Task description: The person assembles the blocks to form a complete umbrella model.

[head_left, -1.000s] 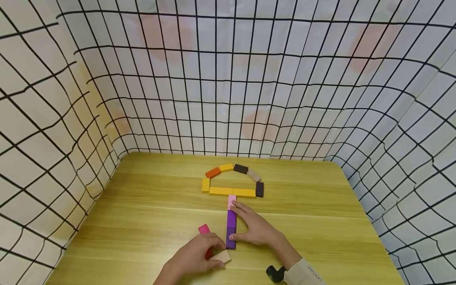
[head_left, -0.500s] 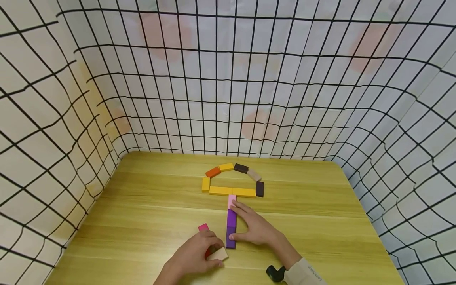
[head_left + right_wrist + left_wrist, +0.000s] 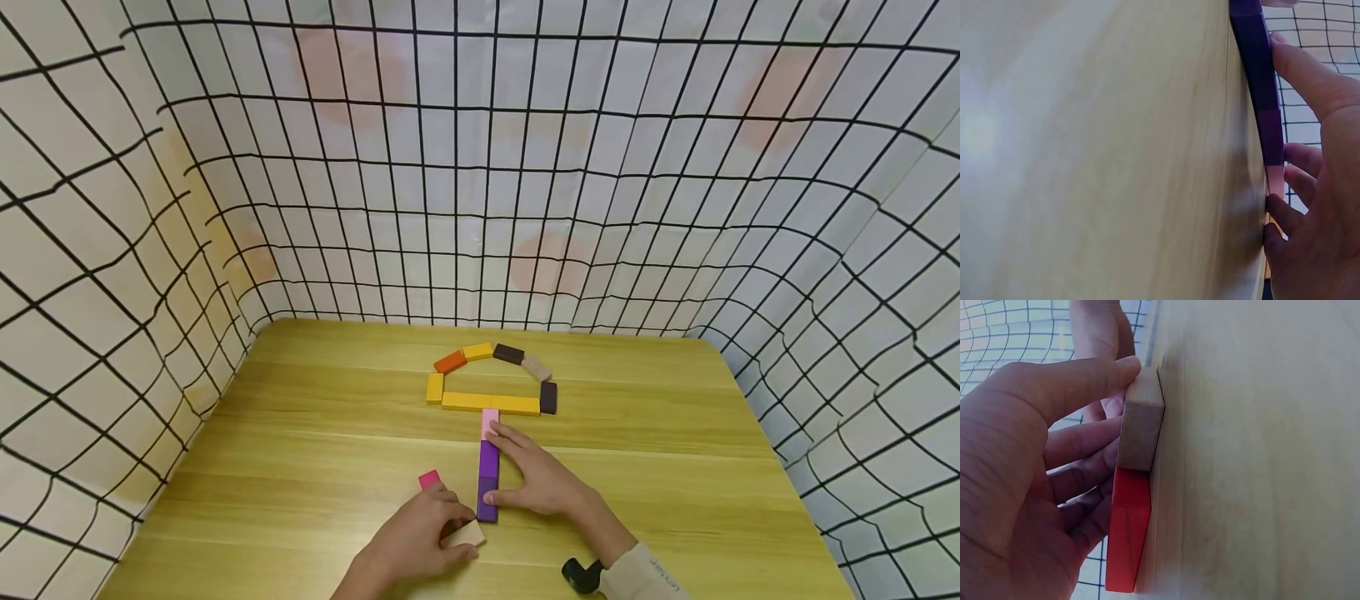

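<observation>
My left hand pinches a plain wooden block between thumb and fingers, just below the foot of a column of blocks. Under that hand lies a red block, end to end with the wooden one in the left wrist view. A pinkish-red block peeks out beyond the knuckles. My right hand rests along the column, fingertips on the light pink block and thumb on the dark purple block. Between them sits a brighter purple block.
Above the column, two yellow blocks form a straight bar. An arch of yellow, orange, dark and pale blocks closes over it. A black object lies by the right sleeve. Grid-patterned cloth walls the wooden table.
The wooden block in my left hand shifted slightly left, then back right toward the column's foot. My right hand has stayed on the column.
</observation>
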The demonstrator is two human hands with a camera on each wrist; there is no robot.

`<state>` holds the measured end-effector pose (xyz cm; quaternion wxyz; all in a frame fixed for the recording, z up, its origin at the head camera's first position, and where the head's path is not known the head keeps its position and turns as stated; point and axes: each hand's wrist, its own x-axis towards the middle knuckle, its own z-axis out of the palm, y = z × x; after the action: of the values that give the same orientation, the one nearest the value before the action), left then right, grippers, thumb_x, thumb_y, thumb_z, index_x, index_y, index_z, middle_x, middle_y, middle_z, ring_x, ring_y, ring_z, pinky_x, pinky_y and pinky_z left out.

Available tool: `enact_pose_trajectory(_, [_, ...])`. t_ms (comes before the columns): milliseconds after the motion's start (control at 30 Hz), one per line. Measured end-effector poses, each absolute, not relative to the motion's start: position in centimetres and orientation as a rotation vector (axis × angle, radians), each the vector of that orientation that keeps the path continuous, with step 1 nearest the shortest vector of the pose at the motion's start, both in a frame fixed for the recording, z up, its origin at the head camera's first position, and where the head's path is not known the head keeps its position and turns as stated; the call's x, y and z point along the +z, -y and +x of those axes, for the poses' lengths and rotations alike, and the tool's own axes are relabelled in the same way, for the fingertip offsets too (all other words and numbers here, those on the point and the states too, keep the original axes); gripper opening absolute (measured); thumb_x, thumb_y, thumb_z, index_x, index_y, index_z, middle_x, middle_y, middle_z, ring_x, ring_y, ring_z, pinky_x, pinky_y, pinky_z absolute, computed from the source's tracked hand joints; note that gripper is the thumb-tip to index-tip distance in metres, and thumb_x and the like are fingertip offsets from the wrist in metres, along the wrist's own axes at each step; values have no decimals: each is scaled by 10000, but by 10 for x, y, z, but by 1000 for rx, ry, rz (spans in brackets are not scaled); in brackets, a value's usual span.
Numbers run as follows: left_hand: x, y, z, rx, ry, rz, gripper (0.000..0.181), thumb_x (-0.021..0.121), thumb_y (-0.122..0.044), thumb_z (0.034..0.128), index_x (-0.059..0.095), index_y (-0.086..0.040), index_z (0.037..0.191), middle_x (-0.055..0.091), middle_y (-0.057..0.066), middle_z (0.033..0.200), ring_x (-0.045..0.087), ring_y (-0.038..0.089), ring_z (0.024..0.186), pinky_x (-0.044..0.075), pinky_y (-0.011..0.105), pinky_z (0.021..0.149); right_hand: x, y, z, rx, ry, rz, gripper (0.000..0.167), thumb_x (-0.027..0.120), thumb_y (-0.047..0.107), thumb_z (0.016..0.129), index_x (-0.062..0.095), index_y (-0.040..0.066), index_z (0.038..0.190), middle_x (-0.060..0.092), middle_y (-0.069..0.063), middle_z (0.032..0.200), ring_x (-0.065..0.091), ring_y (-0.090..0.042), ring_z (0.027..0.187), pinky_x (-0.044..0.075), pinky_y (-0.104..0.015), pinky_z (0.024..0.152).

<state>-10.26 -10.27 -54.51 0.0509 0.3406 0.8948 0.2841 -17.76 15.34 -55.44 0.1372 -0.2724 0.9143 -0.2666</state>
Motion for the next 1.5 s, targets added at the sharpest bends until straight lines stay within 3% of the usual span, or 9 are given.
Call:
enact_pose_trajectory(567, [-546, 100, -101, 920, -2722, 995, 281, 816, -343, 864, 798, -152, 1070, 635, -156, 865, 491, -4, 808, 427, 119, 675, -553, -153, -177, -769, -2641, -786, 978, 676, 719, 857, 301, 267, 1639, 214, 62, 1723, 236, -282, 1586, 336, -580, 1219])
enact_pose_trajectory(967, [-547, 99, -102, 910, -2715, 948, 307, 800, -385, 873, 796, -150, 1072, 668, -149, 911, 500, -11, 825, 465, 140, 717, -554, -154, -176, -791, -2636, -786, 992, 673, 735, 849, 297, 269, 1640, 211, 60, 1724, 232, -281, 1587, 330, -587, 1221])
enact_pose_trajectory(1500, [-548, 100, -102, 915, -2723, 977, 292, 798, -381, 881, 792, -160, 1072, 633, -161, 883, 488, -19, 803, 449, 131, 702, -556, -154, -177, -818, -2634, -768, 984, 687, 716, 851, 293, 280, 1641, 209, 77, 1722, 228, -275, 1588, 319, -595, 1224])
